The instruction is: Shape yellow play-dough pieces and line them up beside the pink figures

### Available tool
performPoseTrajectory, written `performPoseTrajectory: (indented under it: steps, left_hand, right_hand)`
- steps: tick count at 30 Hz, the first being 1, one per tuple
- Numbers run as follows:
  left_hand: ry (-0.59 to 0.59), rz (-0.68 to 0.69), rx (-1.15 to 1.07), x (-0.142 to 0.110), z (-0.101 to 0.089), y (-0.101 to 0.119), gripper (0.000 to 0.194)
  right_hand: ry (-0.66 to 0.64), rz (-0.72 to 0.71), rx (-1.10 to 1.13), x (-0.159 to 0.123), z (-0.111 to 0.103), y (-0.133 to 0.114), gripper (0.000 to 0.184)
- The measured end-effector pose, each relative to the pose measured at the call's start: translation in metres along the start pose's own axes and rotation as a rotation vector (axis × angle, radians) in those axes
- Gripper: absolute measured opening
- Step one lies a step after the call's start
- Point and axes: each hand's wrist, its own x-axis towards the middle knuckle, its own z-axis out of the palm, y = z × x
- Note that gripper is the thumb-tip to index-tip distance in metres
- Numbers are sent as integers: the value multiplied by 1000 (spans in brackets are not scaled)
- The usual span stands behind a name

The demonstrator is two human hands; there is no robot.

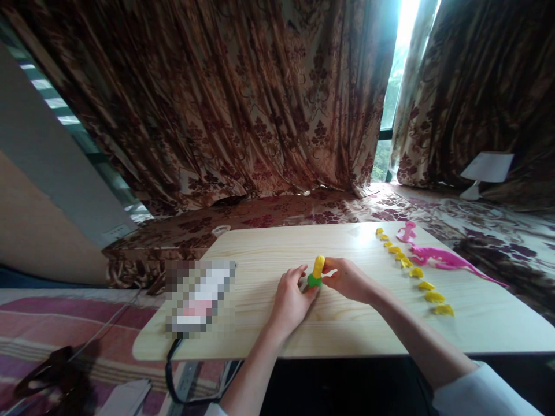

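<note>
A small upright toy piece, a yellow rounded column (pixel 319 267) on a green base (pixel 314 281), stands at the middle of the table between both hands. My left hand (pixel 292 294) curls around the green base from the left, its thumb and fingers closed on it. From the right, my right hand (pixel 346 278) pinches at the yellow column with thumb and fingertips. Several curved yellow pieces (pixel 416 273) lie in a row to the right of my right hand. Beyond them rest a pink lizard-like toy (pixel 442 257) and a smaller pink figure (pixel 406 231).
The pale wooden table (pixel 255 254) carries a blurred-out rectangular object (pixel 202 297) on its left, with a black cable (pixel 169 370) running off the near edge. Patterned curtains (pixel 260 104) hang behind. A white lamp (pixel 488 167) stands on the ledge at the far right.
</note>
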Motion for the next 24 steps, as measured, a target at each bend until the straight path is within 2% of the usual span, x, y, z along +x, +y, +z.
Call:
performPoseTrajectory:
  steps: [5, 9, 13, 17, 24]
  left_hand:
    - [9, -15, -32, 2, -9, 1, 40]
    - [11, -14, -46, 4, -13, 4, 32]
    - [-2, 0, -46, 5, -13, 6, 30]
    - [-41, 20, -33, 5, -13, 6, 25]
    - [-48, 29, -31, 6, -11, 2, 29]
  right_hand:
    - [29, 17, -3, -2, -10, -5, 24]
    - [15, 5, -17, 0, -9, -4, 21]
    - [-14, -28, -41, 6, 0, -4, 9]
    - [-59, -56, -74, 11, 5, -5, 16]
    - [-150, -59, -144, 18, -5, -5, 21]
